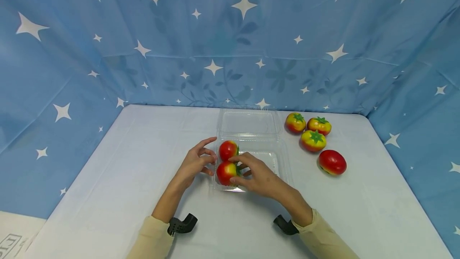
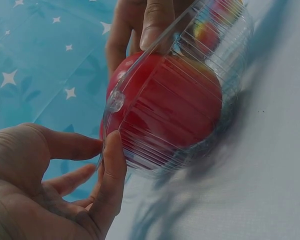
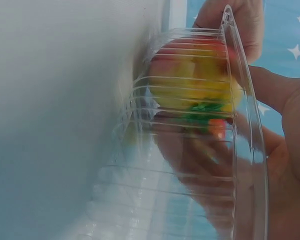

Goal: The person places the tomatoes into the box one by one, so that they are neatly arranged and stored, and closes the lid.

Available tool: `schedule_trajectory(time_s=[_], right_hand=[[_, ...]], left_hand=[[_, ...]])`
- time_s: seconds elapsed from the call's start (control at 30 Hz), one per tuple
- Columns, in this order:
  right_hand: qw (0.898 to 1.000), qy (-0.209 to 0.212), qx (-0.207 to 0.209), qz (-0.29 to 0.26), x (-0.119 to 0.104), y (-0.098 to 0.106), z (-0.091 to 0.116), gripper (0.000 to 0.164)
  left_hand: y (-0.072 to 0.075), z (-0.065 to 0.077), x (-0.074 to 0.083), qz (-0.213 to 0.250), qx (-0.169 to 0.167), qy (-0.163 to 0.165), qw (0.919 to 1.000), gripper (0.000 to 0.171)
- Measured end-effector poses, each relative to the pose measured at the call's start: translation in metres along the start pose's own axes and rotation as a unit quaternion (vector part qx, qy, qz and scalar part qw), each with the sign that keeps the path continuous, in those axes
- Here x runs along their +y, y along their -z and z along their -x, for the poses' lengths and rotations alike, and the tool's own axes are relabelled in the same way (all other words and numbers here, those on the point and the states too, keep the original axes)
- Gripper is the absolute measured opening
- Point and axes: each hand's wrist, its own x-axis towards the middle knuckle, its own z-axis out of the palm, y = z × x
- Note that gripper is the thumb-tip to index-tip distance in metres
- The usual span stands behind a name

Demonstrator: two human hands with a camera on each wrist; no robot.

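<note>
A clear plastic clamshell box (image 1: 284, 163) stands with its lid (image 1: 249, 122) folded back. Two red-and-yellow toy tomatoes lie along its left side: a far tomato (image 1: 228, 150) and a near tomato (image 1: 226, 173). My right hand (image 1: 260, 177) reaches into the box and grips the near tomato, whose green leaves (image 3: 205, 114) show through the ribbed wall in the right wrist view. At the left wall, my left hand (image 1: 195, 163) pinches the box's rim; thumb and finger (image 2: 115, 160) meet on it in the left wrist view.
Right of the box, a yellow-topped tomato (image 1: 295, 123) sits by two similar ones (image 1: 319, 125) (image 1: 313, 140). A redder tomato (image 1: 332, 162) lies nearer, leaves out of sight. A blue star-patterned curtain (image 1: 230, 51) borders the white table (image 1: 151, 139) at the back and sides.
</note>
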Motion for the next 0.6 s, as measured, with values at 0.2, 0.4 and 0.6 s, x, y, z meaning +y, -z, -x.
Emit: schedule_trajectory(time_s=[0.2,0.4,0.6], right_hand=[[1.000,0.010,0.018,0.020,0.002,0.005,0.001,0.052],[0.999,0.027,0.039,0.013,0.005,0.017,0.005,0.049],[0.998,0.033,0.057,-0.006,0.010,0.028,0.008,0.046]], left_hand=[[0.000,0.000,-0.001,0.001,0.003,0.003,1.0000,0.064],[0.000,0.000,0.001,0.001,0.004,-0.001,1.0000,0.064],[0.000,0.000,0.000,0.001,0.006,0.003,1.0000,0.064]])
